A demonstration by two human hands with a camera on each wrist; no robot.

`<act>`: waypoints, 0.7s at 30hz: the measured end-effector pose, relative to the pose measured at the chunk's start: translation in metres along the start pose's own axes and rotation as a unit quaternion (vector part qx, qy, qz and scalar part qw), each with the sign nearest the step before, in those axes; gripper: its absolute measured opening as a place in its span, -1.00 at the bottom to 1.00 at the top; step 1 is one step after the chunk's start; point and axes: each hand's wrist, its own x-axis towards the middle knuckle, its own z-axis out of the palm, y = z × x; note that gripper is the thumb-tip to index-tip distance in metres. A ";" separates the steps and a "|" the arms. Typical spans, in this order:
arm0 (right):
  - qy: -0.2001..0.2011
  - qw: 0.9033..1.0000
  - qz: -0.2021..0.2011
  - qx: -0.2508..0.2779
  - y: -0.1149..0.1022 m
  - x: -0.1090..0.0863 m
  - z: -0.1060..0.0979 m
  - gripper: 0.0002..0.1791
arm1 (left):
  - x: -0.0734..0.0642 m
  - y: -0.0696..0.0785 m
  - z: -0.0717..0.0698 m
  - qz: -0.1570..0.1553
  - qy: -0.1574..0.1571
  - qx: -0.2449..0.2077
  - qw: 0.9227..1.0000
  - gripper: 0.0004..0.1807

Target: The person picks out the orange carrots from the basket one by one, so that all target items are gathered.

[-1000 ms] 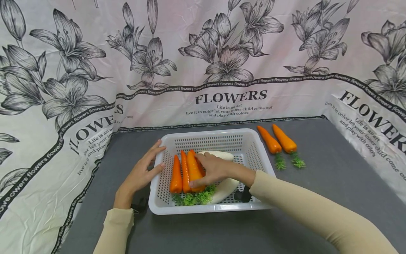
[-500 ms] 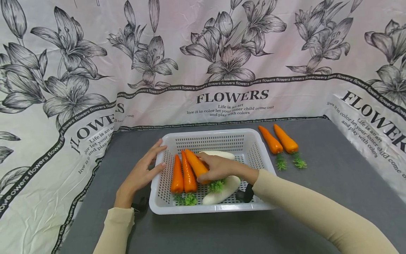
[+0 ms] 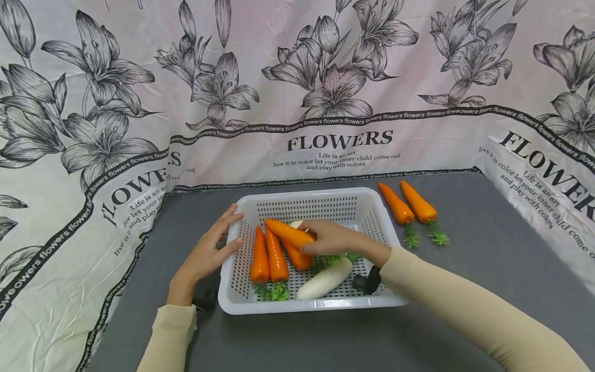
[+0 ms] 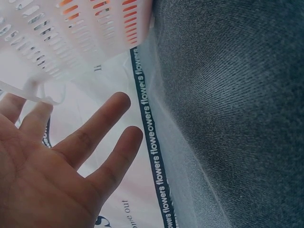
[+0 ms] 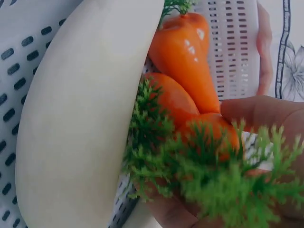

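Observation:
In the head view, my right hand [image 3: 332, 238] grips an orange carrot [image 3: 287, 231] across its thick end, lying slantwise over another carrot [image 3: 299, 260] in the white basket [image 3: 316, 306]. Green leafy tops [image 5: 209, 166] stick out by the fingers in the right wrist view. Two more carrots, an outer one [image 3: 259, 261] and an inner one [image 3: 277, 261], lie side by side at the basket's left. A white radish [image 3: 325, 281] rests near its front; a second white one [image 3: 296, 224] is mostly hidden behind my right hand. My left hand [image 3: 204, 258] touches the basket's left rim with fingers spread.
Two carrots, one nearer the basket [image 3: 396, 204] and one farther right [image 3: 418, 201], lie on the grey table [image 3: 297, 341] beyond the basket's right side. A flower-printed cloth [image 3: 241, 160] stands behind and along both sides.
The gripped carrot has swung from upright in the view to slantwise, its thick end moving right and away, uncovering the carrot below it. My left hand stays at the rim.

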 end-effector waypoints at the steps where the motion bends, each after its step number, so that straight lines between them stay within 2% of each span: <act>1: 0.000 1.000 -0.001 -0.003 0.001 -0.001 -0.001 -0.45 | 0.000 0.000 0.000 0.000 0.000 -0.001 1.000 -0.33; 11: 0.001 1.000 -0.013 0.022 0.002 -0.005 -0.008 -0.30 | 0.000 0.001 0.000 0.000 0.000 -0.002 1.000 -0.33; 21: 0.009 0.999 -0.031 0.023 -0.001 -0.012 -0.018 -0.33 | 0.000 0.002 0.001 0.000 0.000 -0.004 1.000 -0.33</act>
